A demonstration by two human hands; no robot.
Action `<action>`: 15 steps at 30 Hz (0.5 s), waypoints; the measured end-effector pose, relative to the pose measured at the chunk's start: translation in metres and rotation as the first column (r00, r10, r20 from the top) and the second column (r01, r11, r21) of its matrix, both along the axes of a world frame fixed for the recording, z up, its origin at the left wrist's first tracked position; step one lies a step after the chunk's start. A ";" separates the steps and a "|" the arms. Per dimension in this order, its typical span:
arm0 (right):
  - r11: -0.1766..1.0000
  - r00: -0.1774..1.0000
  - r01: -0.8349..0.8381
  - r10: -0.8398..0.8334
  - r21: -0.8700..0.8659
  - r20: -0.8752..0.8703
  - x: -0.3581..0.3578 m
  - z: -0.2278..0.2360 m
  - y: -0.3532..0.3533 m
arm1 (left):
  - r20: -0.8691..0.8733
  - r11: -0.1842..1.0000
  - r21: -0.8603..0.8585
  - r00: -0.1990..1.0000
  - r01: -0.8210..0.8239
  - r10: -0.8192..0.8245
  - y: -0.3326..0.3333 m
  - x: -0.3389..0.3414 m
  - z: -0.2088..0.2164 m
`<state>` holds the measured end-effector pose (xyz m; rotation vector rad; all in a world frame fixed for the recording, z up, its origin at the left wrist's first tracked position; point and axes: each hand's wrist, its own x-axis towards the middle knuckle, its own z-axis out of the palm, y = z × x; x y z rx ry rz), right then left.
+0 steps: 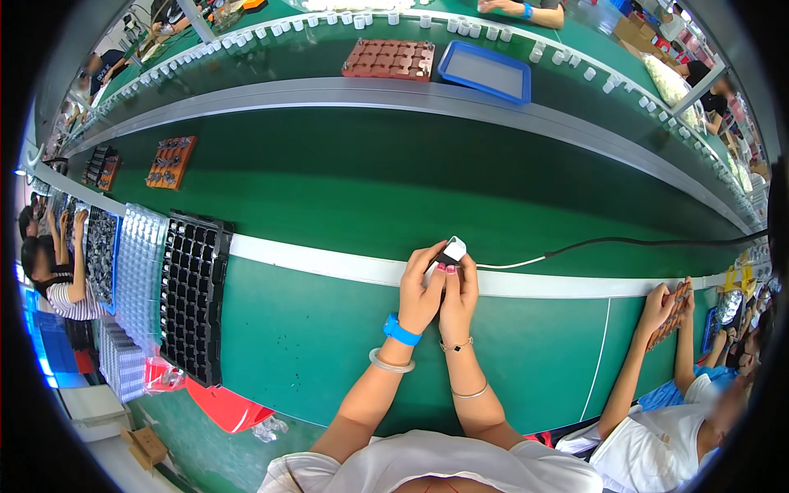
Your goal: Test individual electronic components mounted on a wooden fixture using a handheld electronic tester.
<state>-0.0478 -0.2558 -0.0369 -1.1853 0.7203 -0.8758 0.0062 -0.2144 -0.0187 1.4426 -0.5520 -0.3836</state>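
Note:
Both my hands meet above the white strip along the green bench, holding a small white-and-black boxy part (454, 249) between them. Around its left side curl the fingers of my left hand (417, 294), and my right hand (461, 297) grips the right side. Both thumbs press together on the near, dark face of the part. A thin cable (542, 258), white at the near end and black farther off, comes from the right and disappears by my right fingers. Whether it joins the part, I cannot tell.
To the left stand a black compartment tray (196, 296) and a clear plastic tray (141, 271). Orange fixture blocks (171, 163) lie on the green belt. A brown fixture (389, 60) and blue tray (485, 71) rest on the ledge ahead. At right a co-worker holds a brown fixture (670, 316).

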 end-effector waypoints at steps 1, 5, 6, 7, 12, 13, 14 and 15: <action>1.000 1.000 0.000 0.000 0.004 0.000 0.000 0.000 0.000 | -0.001 1.000 0.005 1.000 -0.003 0.003 0.000 0.001 0.000; 1.000 1.000 -0.002 0.002 -0.010 -0.016 0.000 0.000 0.000 | -0.022 1.000 0.000 1.000 0.003 -0.003 0.001 0.000 0.000; 1.000 1.000 0.000 0.000 -0.013 -0.014 0.000 -0.001 0.000 | -0.013 1.000 0.001 1.000 0.002 -0.002 0.001 0.001 0.000; 1.000 1.000 0.005 -0.005 -0.004 -0.003 0.001 -0.001 -0.001 | -0.005 1.000 0.002 1.000 0.001 -0.001 0.000 0.001 -0.001; 1.000 1.000 -0.007 0.007 -0.007 -0.006 0.001 -0.001 0.000 | -0.010 1.000 -0.003 1.000 -0.002 0.002 0.000 0.000 -0.001; 1.000 1.000 -0.005 0.005 0.011 0.005 0.001 0.000 0.000 | 0.006 1.000 -0.001 1.000 -0.005 0.005 0.001 0.001 -0.001; 1.000 1.000 -0.007 0.007 -0.003 -0.002 0.000 0.000 0.000 | -0.003 1.000 0.000 1.000 -0.003 0.003 0.000 0.001 -0.001; 1.000 1.000 -0.007 0.007 -0.003 -0.003 0.000 0.001 0.000 | -0.003 1.000 -0.003 1.000 -0.002 0.002 0.000 0.001 -0.001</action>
